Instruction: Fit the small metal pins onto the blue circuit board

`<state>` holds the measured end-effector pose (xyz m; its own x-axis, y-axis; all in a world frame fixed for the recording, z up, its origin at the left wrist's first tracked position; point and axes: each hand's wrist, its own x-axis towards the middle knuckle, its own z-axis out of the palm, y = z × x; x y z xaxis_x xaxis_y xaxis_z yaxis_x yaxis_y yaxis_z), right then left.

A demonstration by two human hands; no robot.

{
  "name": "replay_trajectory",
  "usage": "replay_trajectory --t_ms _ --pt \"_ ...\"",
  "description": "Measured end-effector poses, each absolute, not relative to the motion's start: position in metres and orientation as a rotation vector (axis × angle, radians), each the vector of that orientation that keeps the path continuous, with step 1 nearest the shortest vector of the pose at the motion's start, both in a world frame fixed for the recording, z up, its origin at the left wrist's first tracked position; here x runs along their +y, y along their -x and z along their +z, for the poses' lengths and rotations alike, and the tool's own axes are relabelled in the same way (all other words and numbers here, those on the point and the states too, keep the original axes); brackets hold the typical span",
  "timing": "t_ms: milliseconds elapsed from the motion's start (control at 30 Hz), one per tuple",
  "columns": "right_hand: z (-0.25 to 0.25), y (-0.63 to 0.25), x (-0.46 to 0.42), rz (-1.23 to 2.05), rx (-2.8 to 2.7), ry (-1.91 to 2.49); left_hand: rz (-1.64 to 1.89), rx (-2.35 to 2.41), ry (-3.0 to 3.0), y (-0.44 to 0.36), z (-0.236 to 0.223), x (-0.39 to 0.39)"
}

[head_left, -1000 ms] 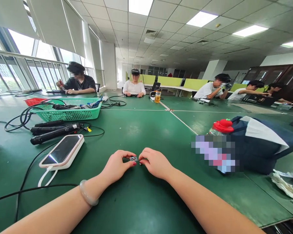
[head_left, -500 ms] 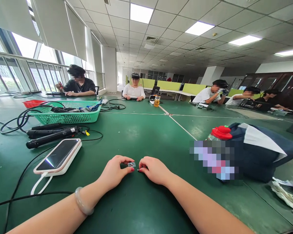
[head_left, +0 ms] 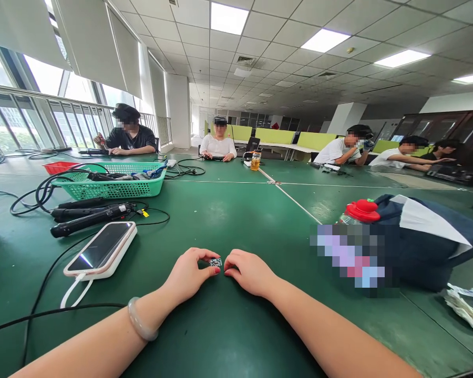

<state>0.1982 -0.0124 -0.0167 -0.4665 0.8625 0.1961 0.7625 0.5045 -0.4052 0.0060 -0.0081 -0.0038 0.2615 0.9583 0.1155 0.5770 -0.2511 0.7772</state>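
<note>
A small circuit board (head_left: 216, 262), dark with pale markings, is pinched between the thumb and fingers of my left hand (head_left: 188, 274), just above the green table (head_left: 228, 336). A pale bangle (head_left: 141, 320) circles that wrist. Close by on the right, my right hand (head_left: 250, 270) has its fingers curled and thumb pressed in beside the board's edge. Whatever its fingertips hold, if anything, is too small or hidden to make out. A narrow gap separates the two hands.
To the left lie a phone (head_left: 101, 251) on a white cable, black rod-like devices (head_left: 90, 220) and a green basket (head_left: 114, 189) of cables. A dark bag (head_left: 421, 252) and red-lidded bottle (head_left: 361, 210) stand at right. Several people sit around the table's far side.
My view has shifted slightly, so the table items sit a little further right. The board remains in my left hand; the small dark bit at my right fingertips no longer shows.
</note>
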Motion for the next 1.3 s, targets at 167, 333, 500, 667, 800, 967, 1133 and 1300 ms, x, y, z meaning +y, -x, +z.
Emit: replay_trajectory --t_ms 167,333,500,667,800,967,1133,1300 --pt "-0.02 -0.195 -0.011 0.309 -2.375 1.328 0.809 1.382 -1.95 -0.005 -0.006 -0.008" --pt "-0.016 -0.195 -0.014 0.314 -2.287 1.302 0.809 1.389 -1.961 -0.005 -0.004 -0.008" --pt "-0.012 -0.193 -0.018 0.401 -2.075 1.298 0.819 1.396 -1.943 -0.006 -0.001 -0.01" --pt "-0.014 -0.192 -0.019 0.434 -1.992 1.15 0.847 1.349 -1.925 -0.007 -0.002 -0.009" --pt "-0.013 -0.191 -0.02 0.31 -2.04 1.026 0.886 1.258 -1.863 -0.007 -0.002 -0.008" --pt "-0.007 -0.187 -0.025 0.101 -2.03 0.978 0.902 1.106 -1.74 -0.008 -0.003 -0.006" --pt "-0.008 -0.186 -0.026 0.032 -2.07 0.98 0.928 1.013 -1.593 -0.009 -0.002 -0.007" --pt "-0.008 -0.187 -0.027 0.019 -2.06 0.951 0.906 0.966 -1.495 -0.01 -0.001 -0.009"
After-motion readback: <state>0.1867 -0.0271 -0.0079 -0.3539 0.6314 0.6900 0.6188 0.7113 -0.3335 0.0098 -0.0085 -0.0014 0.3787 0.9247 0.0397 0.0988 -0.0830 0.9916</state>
